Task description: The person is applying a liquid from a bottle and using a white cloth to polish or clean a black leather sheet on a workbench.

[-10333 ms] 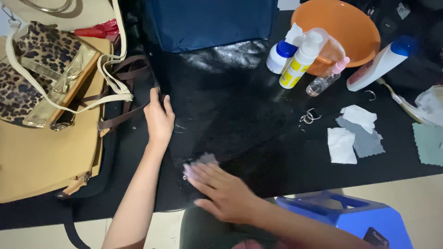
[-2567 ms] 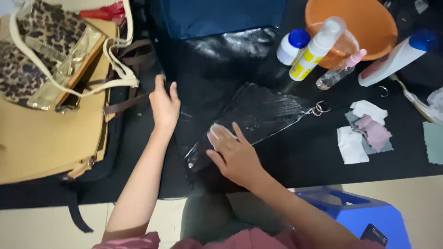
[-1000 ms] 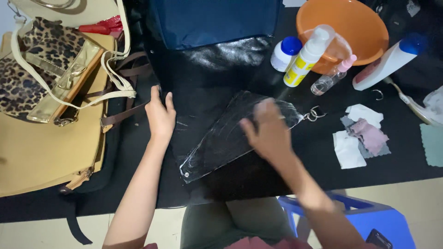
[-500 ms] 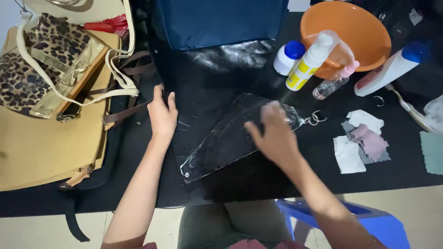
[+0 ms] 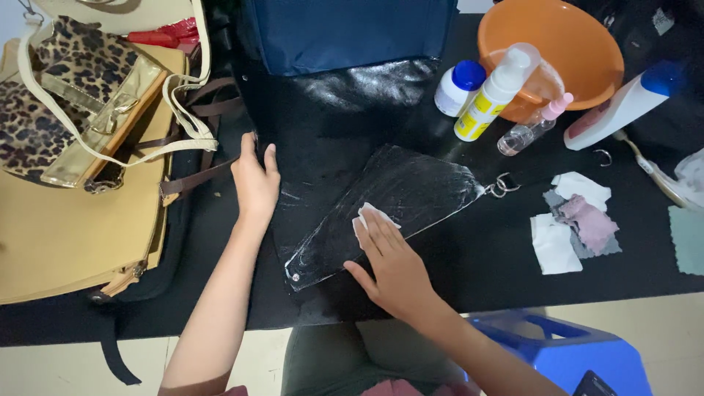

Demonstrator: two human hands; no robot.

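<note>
While bottles (image 5: pixel 490 92), an orange basin (image 5: pixel 557 44) and cloth scraps (image 5: pixel 576 224) lie beyond and right of it, the right hand (image 5: pixel 389 260) presses flat, fingers open, on a white pad (image 5: pixel 364 215) atop the glossy, wet-streaked black flap (image 5: pixel 389 205), the left hand (image 5: pixel 255 180) resting open-palmed on the black surface (image 5: pixel 477 257) nearby.

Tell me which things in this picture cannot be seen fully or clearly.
- White cloth: mostly under the right hand; head view.
- Blue bag: cut by the top edge.
- Blue stool: cut by the bottom edge, partly behind the right forearm.
- Clear small bottle: contents too small to tell.
- Black flap under the hand: hidden there.
</note>
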